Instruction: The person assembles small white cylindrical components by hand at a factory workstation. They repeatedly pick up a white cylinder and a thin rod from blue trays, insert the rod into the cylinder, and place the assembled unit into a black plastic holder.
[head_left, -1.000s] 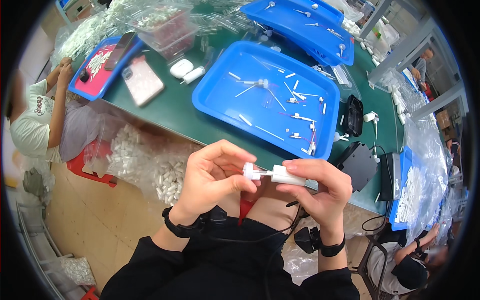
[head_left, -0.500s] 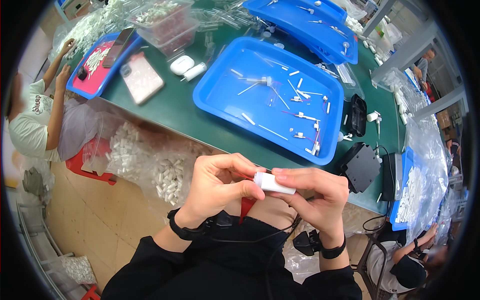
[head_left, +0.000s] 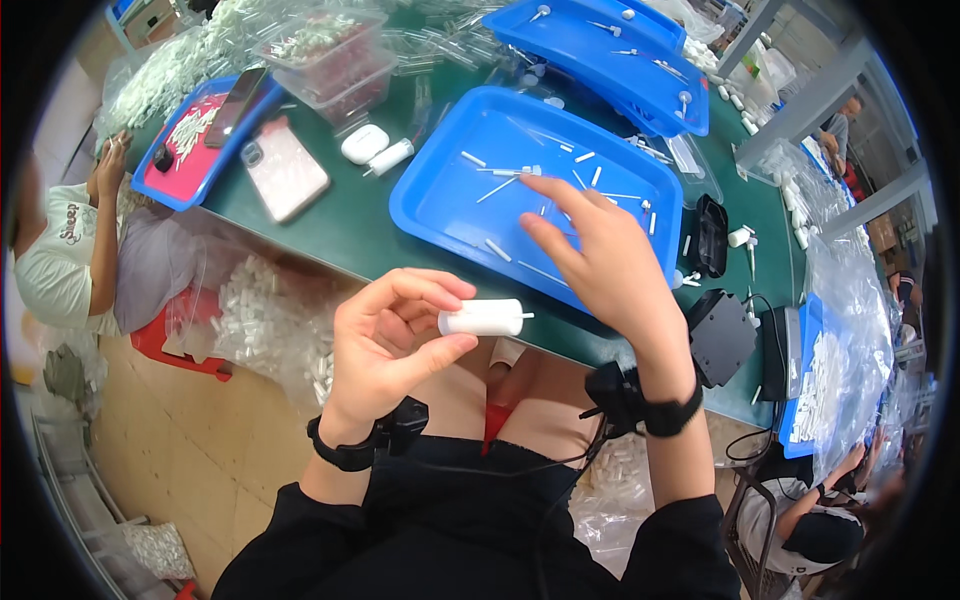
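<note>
A white plastic cylinder (head_left: pixel 485 317) lies level in front of my body, a thin white stick poking out of its right end. The fingertips and thumb of my left hand (head_left: pixel 385 325) pinch its left end. My right hand (head_left: pixel 605 250) reaches over a large blue tray (head_left: pixel 440 215), thumb and index finger apart. Its index fingertip is close to a small clear piece (head_left: pixel 530 171) in the tray; whether they touch I cannot tell. Loose white sticks (head_left: pixel 497 249) and small parts lie around it, some hidden beneath my right hand.
Left of the tray are a phone in a clear case (head_left: pixel 284 168), an earbud case (head_left: pixel 365 144) and a pink-lined blue tray (head_left: pixel 150 182). Stacked blue trays (head_left: pixel 560 38) stand behind. A black case (head_left: pixel 710 238) and black device (head_left: pixel 722 335) sit right. Co-workers sit both sides.
My right hand has let go of the white cylinder and moved up over the tray. My left hand has shifted left with the cylinder, whose thin stick now shows.
</note>
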